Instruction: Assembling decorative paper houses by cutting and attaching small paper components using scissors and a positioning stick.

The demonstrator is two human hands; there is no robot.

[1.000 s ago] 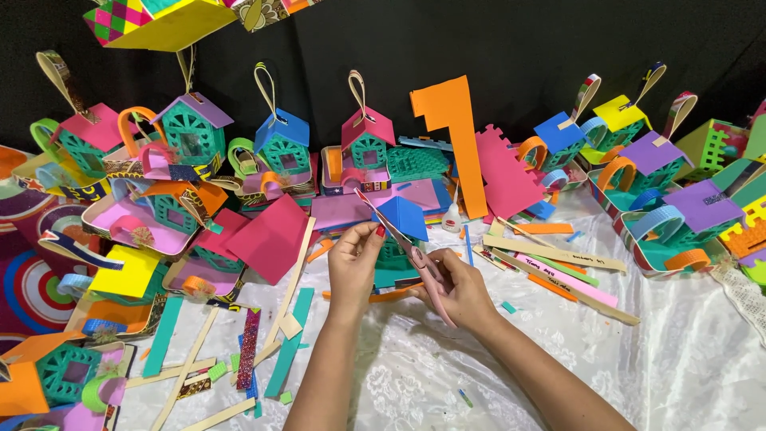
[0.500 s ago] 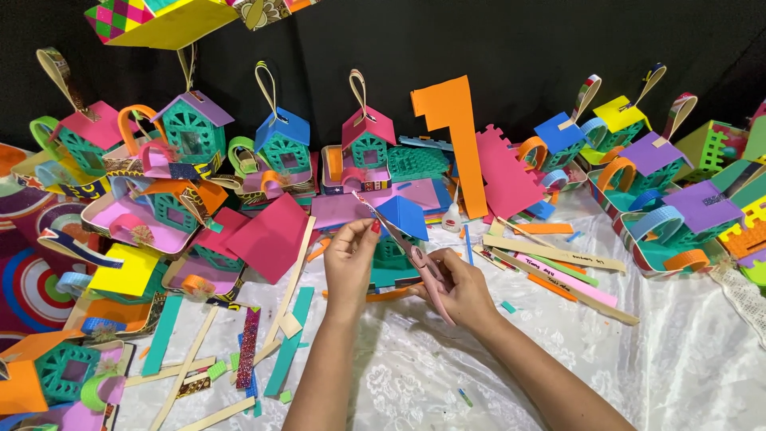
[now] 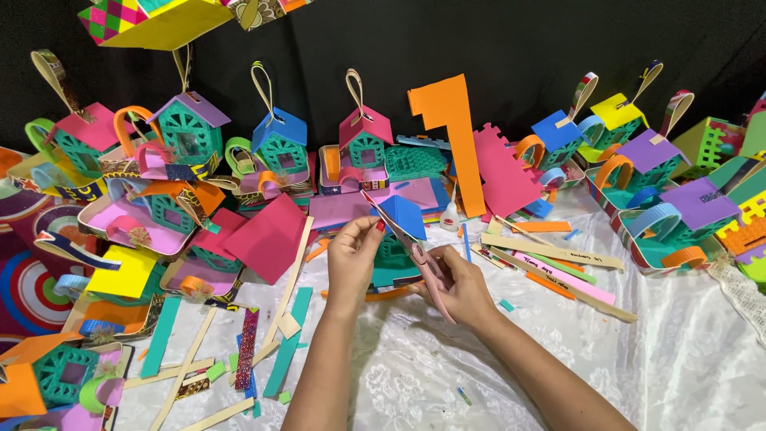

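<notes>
Left hand (image 3: 351,259) fingers pinched together on the left edge of a small paper house (image 3: 396,239) with a blue roof and teal walls, held up just above the desk (image 3: 415,375), which is covered in white patterned cloth. Right hand (image 3: 456,286) closed around pink scissors (image 3: 429,271), blades pointing up-left and touching the house's lower right side; cannot tell if the blades are open.

Taking the blue-roofed house as landmark: just behind it, a pink-roofed house (image 3: 363,136) with a loop handle; behind and right, a tall orange foam shape (image 3: 451,136) and a pink notched sheet (image 3: 503,172); just right, a small glue bottle (image 3: 451,214); left, a pink folded card (image 3: 267,238); below left, a teal strip (image 3: 289,343) flat on the cloth; right, cream strips (image 3: 550,251).
</notes>
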